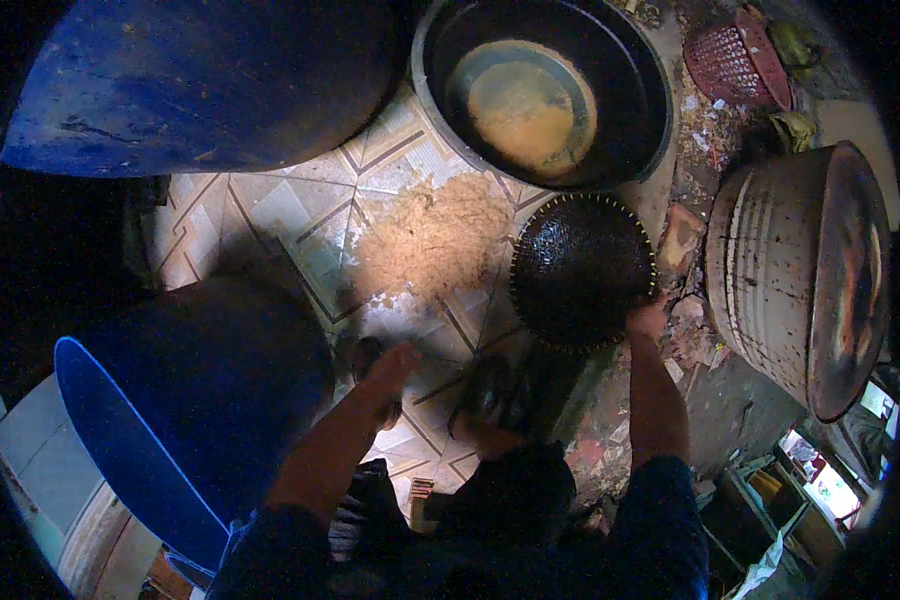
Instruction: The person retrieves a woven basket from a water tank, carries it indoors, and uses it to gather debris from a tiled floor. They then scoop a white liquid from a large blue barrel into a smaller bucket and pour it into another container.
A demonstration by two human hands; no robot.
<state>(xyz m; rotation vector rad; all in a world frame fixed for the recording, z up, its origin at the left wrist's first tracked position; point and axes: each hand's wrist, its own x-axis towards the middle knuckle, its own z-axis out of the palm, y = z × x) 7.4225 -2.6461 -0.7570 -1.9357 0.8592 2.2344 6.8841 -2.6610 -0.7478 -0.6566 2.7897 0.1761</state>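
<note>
My right hand [648,318] grips the lower right rim of a round dark woven sieve [582,270] that stands tilted on the tiled floor [300,215]. My left hand [395,362] hangs over the floor with fingers loosely together, holding nothing that I can see. A heap of tan powder [435,235] lies on the tiles just left of the sieve. Behind it sits a large black basin [638,95] with a smaller pan of yellowish powder [530,105] inside.
A blue barrel [200,80] stands at the back left and another blue drum [200,400] at my left. A soot-stained metal pot [795,275] stands to the right, a red plastic basket [735,60] behind it. My feet [480,395] are below.
</note>
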